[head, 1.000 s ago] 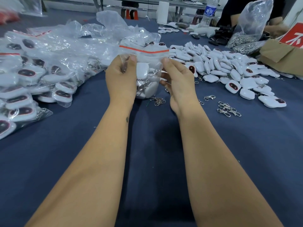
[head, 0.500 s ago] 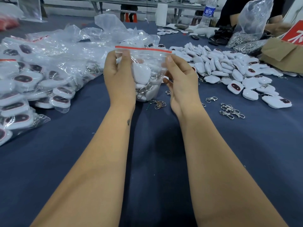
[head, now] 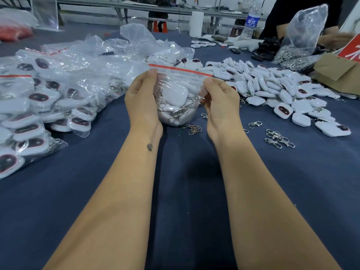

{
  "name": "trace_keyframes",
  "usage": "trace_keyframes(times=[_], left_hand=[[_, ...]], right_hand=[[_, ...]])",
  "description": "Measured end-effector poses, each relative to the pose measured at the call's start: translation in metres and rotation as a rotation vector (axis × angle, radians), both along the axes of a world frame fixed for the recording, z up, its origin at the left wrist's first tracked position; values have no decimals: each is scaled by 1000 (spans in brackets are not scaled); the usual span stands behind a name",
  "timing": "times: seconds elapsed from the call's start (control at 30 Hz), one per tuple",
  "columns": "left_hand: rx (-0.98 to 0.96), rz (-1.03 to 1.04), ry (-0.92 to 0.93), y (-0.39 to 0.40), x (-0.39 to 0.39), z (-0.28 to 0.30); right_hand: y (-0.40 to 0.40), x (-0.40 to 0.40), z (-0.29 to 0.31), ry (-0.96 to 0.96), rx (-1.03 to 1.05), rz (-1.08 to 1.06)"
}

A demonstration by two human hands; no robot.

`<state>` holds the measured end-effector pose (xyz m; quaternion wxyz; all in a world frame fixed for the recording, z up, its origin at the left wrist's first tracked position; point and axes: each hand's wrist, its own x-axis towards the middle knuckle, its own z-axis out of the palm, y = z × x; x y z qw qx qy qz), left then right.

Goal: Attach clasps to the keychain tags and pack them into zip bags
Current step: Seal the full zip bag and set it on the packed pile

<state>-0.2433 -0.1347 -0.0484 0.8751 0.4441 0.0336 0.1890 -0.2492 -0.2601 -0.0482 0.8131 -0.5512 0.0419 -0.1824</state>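
The zip bag [head: 180, 94] is held up over the blue table [head: 185, 191], and everything here is placed from that bag. Nearest, just under the bag, a few loose clasps [head: 192, 129] lie on the table. The bag is gripped on its left side by the left hand [head: 143, 102], with the fingers curled round the plastic and the fingertips up near the red strip [head: 180, 69]. The right side is pinched by the right hand [head: 220, 102], just under the strip.

White keychain tags [head: 175, 96] with shiny clasps are packed inside the bag. Compared with a second ago, the bag has been lifted higher and the hands have been slid up to its two top corners. The strip is now pulled out straighter. This is taken to mean that filling is finished for this bag and the top is about to be pressed closed. Whether it is already sealed cannot be told.

To the right of the bag, more clasps [head: 278, 137] are spread out, and past them lies a pile of loose tags [head: 272, 88] not yet bagged. To the left of the bag, filled bags [head: 39, 98] are heaped. Far behind the bag, a water bottle [head: 252, 20] stands.
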Motion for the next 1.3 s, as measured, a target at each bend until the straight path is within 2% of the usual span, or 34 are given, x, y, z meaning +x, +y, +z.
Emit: trace_keyframes(times=[0.33, 0.5, 0.67, 1.17, 1.3], left_hand=[[-92, -17, 26, 2, 2, -2], [-5, 2, 60, 1, 3, -3], [38, -34, 34, 0, 0, -2], [17, -58, 3, -1, -3, -1], [102, -64, -1, -3, -4, -1]], right_hand=[[3, -2, -1, -47, -39, 35], [4, -3, 2, -45, -25, 20], [6, -7, 3, -98, 23, 117], [10, -3, 1, -94, 8, 147], [10, -3, 0, -121, 69, 129]])
